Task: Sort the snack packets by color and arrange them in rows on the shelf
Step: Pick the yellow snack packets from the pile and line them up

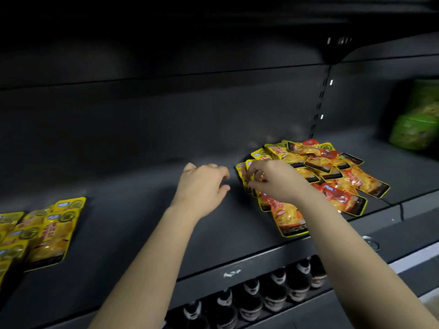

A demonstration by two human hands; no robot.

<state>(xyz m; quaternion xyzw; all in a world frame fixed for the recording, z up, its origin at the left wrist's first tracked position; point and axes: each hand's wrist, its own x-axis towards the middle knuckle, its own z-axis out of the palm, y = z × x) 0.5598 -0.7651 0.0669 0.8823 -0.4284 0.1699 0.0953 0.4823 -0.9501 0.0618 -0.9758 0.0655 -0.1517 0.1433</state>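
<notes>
A: Right hand (273,180)?
B: Fingers (255,175) pinch a yellow packet (240,172), 9 o'clock edge of the mixed pile (332,176).
A: Left hand (202,184)?
B: Fingers loosely curled, empty. Pile at the shelf's (142,222) 3 o'clock, yellow row (50,236) at 8 o'clock.

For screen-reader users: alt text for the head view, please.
A right hand reaches into a mixed pile of yellow and red snack packets on a dark shelf, the empty left hand beside it. Sorted yellow packets lie far left.
</notes>
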